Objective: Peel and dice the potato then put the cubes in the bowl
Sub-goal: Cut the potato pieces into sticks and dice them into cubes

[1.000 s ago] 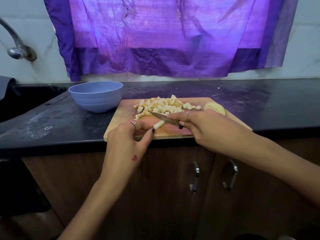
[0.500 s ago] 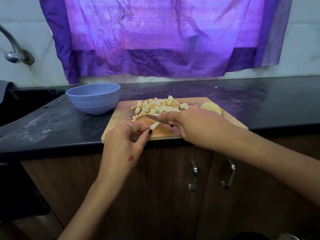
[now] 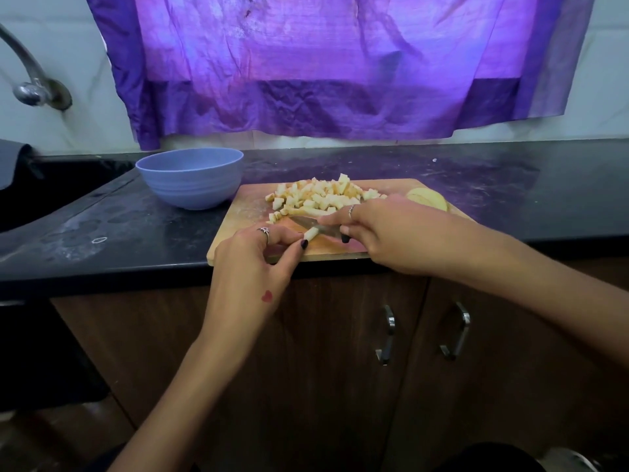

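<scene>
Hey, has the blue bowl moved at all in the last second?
No. The blue bowl sits just off the far left corner of the cutting board, same as before; only the camera view shifted.

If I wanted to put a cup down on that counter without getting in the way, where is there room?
The black counter right of the cutting board is bare, up to the wall. There is also a dusty stretch left of the board, in front of the blue bowl. The board itself is crowded: potato cubes, a potato piece, the knife and both hands.
</scene>
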{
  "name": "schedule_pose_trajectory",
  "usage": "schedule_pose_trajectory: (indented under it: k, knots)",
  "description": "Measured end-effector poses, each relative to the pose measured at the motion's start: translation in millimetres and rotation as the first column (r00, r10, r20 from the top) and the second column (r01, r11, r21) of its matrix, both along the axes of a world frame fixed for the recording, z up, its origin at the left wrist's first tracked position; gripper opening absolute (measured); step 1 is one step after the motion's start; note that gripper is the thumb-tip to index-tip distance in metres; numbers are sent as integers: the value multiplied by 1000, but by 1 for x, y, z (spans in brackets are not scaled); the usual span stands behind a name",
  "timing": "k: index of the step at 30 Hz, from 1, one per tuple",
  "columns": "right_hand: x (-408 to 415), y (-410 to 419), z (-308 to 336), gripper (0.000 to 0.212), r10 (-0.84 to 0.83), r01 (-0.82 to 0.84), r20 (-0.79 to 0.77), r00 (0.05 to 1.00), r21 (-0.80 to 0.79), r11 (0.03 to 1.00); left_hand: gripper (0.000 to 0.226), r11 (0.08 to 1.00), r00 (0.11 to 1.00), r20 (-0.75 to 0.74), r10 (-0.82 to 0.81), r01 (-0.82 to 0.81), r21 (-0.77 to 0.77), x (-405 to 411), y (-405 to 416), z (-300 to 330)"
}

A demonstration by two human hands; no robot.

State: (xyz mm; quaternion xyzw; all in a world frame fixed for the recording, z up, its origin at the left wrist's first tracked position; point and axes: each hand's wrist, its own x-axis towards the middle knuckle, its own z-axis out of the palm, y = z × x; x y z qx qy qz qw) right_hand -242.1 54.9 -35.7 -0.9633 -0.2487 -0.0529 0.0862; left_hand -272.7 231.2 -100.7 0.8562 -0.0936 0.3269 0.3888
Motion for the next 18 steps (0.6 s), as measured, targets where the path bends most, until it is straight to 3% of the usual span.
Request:
schedule_pose_trajectory:
  k: [2, 5, 9, 18]
  knots:
    - [-1, 3, -3, 50, -22, 23, 35, 999, -21, 1000, 8, 1000, 1000, -1, -4, 4, 5, 0, 0, 0]
    - [0, 1, -19, 51, -39, 56, 256, 966, -57, 997, 8, 1000, 1000, 9, 18, -18, -8, -1, -1, 0]
    - [-3, -7, -24, 39, -13, -16, 126, 992, 227, 974, 13, 999, 999, 4, 37, -37, -8, -1, -1, 0]
    - [-8, 1, -14, 44, -32, 26, 76, 997, 73, 997, 11, 1000, 1000, 8, 2, -1, -15, -2, -1, 0]
